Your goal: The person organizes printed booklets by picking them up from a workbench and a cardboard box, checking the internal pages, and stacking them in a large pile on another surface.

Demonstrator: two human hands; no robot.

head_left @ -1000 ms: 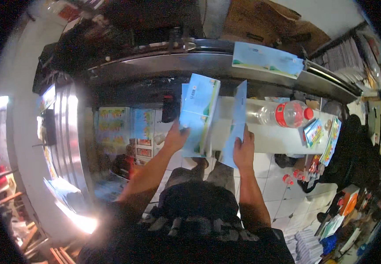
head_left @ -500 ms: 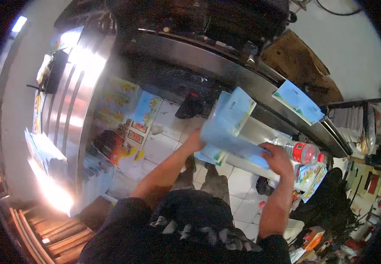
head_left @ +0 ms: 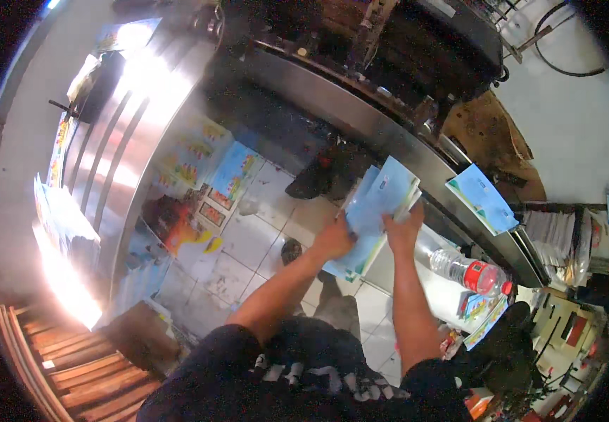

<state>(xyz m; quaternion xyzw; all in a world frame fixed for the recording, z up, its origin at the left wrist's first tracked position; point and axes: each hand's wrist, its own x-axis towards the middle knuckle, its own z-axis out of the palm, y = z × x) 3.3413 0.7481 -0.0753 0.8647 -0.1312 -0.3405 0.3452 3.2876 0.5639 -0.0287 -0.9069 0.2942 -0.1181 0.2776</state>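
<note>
Light-blue printed booklets (head_left: 369, 214) with green and white corners lie in a loose, overlapping pile at the end of a pale bench. My left hand (head_left: 334, 239) grips their left edge, its fingers curled at the paper. At the right edge my right hand (head_left: 404, 231) is closed on the booklets too, thumb towards the top face. How many booklets are between the hands cannot be made out. Further right, another blue booklet (head_left: 484, 199) rests on the metal ledge.
A clear plastic bottle (head_left: 474, 273) with a red label lies on the pale bench (head_left: 427, 281). Dark machinery (head_left: 417, 49) stands beyond a metal rail (head_left: 332, 91). Printed sheets (head_left: 230, 176) are on the tiled floor. Wooden slats (head_left: 86, 359) stand at lower left, near a bright lamp (head_left: 65, 281).
The blurred blue sheet held between my widely spaced hands has come up to the pile. My right hand has moved left and away from me, nearer my left. The whole view has shifted.
</note>
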